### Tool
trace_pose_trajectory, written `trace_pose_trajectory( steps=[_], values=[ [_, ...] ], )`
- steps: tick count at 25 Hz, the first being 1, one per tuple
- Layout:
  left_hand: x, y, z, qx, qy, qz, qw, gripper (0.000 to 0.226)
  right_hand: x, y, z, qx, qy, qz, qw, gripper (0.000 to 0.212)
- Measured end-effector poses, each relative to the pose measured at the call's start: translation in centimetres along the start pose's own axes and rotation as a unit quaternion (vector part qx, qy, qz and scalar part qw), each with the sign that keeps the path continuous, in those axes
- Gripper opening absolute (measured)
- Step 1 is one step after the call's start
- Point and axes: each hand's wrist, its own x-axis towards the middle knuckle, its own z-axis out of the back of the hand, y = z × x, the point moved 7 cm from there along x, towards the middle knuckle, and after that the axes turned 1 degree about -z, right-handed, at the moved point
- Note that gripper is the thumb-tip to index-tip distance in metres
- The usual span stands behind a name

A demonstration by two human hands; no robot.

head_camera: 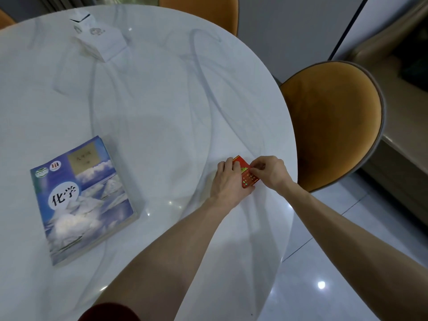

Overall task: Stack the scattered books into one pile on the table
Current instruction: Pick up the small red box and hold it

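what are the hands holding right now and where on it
Both hands hold the small red book near the table edge: left hand on its left side, right hand on its right edge.

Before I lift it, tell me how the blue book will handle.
The blue book lies flat and looks thick, so probably fairly heavy. Its cover shines, so it may slide on the glossy table. Its soft-looking cover may flex if lifted by one corner.

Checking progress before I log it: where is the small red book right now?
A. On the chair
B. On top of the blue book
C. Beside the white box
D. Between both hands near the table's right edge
D: the left hand and right hand both grip the red book near the table edge, far from the blue book.
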Motion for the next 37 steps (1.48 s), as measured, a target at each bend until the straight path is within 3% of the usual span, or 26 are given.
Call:
trace_pose_trajectory(
  steps=[12, 20, 25, 27, 31, 37],
  values=[
    [0.9, 0.2, -2.3, -0.012, 0.0, -0.04, 0.999, 0.078, 1.1, -2.4, -1.2, 0.0, -0.004, -0.007, 1.0, 0.015],
    [0.6, 0.2, -2.8, -0.006, -0.016, -0.001, 1.0, 0.08, 1.5, -2.3, -1.4, -0.005, 0.005, -0.007, 1.0, 0.016],
    [0.2, 0.3, -2.5, -0.013, 0.014, 0.004, 1.0, 0.086, 1.4, -2.2, -1.4, -0.029, 0.011, -0.014, 0.999, 0.019],
    [-0.3, 0.5, -1.8, -0.005, 0.018, 0.002, 1.0, 0.079, 1.3, -2.1, -1.1, -0.037, 0.011, -0.018, 0.999, 0.023],
    [-1.3, 1.8, 2.1, 0.042, -0.01, -0.022, 0.999, 0.034, 0.5, -0.7, -0.4, -0.083, 0.007, 0.002, 0.997, 0.027],
    [-3.9, 6.9, 10.3, 0.067, -0.021, 0.033, 0.997, 0.03, -2.5, 8.1, -2.1, -0.213, 0.023, 0.14, 0.967, 0.025]
  ],
)
